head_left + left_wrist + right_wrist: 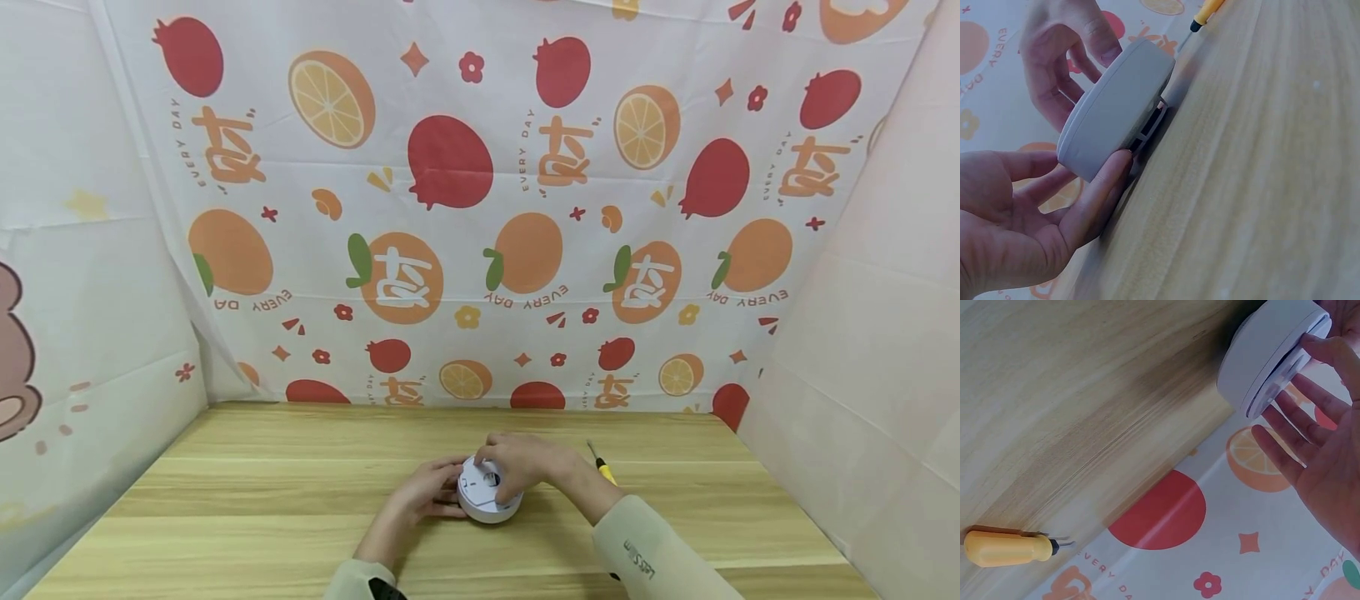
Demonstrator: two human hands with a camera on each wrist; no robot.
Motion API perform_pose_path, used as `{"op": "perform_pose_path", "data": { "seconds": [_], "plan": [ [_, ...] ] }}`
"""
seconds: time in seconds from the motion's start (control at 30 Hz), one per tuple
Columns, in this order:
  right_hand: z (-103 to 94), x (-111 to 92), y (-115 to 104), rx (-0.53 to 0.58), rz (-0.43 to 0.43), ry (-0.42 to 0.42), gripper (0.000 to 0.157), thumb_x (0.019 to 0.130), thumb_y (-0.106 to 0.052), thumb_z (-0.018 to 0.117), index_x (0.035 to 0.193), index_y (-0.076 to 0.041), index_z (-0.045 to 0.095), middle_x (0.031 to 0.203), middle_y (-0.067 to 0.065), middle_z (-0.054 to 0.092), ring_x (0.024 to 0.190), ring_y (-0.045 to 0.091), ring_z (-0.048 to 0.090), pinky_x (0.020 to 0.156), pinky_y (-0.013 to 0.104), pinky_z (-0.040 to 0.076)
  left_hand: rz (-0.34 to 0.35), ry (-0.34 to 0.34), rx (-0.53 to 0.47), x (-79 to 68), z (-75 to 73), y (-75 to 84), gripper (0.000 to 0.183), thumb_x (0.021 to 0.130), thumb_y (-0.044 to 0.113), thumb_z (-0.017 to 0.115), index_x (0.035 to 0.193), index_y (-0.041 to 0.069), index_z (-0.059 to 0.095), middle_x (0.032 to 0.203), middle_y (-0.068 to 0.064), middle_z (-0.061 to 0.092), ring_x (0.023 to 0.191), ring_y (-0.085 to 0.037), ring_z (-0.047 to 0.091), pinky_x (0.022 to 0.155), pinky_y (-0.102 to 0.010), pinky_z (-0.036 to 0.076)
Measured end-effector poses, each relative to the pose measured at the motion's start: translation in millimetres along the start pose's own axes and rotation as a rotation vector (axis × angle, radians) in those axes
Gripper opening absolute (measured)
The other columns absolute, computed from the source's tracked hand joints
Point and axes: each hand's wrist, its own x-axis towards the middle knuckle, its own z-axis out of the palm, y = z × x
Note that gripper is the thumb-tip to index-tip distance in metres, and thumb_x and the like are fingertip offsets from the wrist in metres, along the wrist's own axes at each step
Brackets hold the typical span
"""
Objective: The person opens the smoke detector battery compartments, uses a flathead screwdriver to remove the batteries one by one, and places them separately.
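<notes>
A round white smoke detector is at the front middle of the table, its flat plate with a central hole facing up. My left hand holds its left side, the fingers spread along the rim and under the edge. From above, my right hand grips the upper face, thumb at the near rim and fingers toward the far rim. In the left wrist view, slotted openings show low on the detector, close over the wood. A thin dark gap runs along the plate's edge on the detector in the right wrist view.
A screwdriver with a yellow handle lies on the table to the right, partly behind my right forearm in the head view. The wood-grain table ends at a fruit-print cloth behind, with pale cloth walls on both sides.
</notes>
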Motion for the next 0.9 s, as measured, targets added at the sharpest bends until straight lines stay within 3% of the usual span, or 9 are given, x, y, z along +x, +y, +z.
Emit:
{"op": "perform_pose_path", "data": {
  "seconds": [0.47, 0.9],
  "plan": [
    [-7.2, -2.5, 3.7, 0.061, 0.023, -0.014, 0.054, 0.069, -0.027, 0.079, 0.119, -0.021, 0.056, 0.105, -0.007, 0.047, 0.087, 0.006, 0.046, 0.071, 0.018, 0.046, -0.004, -0.002, 0.0, 1.3, -0.1, 1.2, 0.049, 0.099, 0.024, 0.038, 0.133, -0.011, 0.035, 0.099, -0.014, 0.059, 0.08, -0.024, 0.059, 0.073, -0.042, 0.055],
    [-20.9, -10.5, 16.4, 0.006, 0.058, 0.015, 0.054, 0.068, -0.029, 0.078, 0.117, -0.02, 0.057, 0.11, -0.003, 0.049, 0.088, 0.009, 0.048, 0.078, 0.024, 0.047, -0.008, 0.008, 0.008, 0.7, -0.6, -0.6, 0.047, 0.094, 0.013, 0.045, 0.133, -0.011, 0.035, 0.106, -0.021, 0.056, 0.086, -0.027, 0.059, 0.073, -0.044, 0.055]
  ]
}}
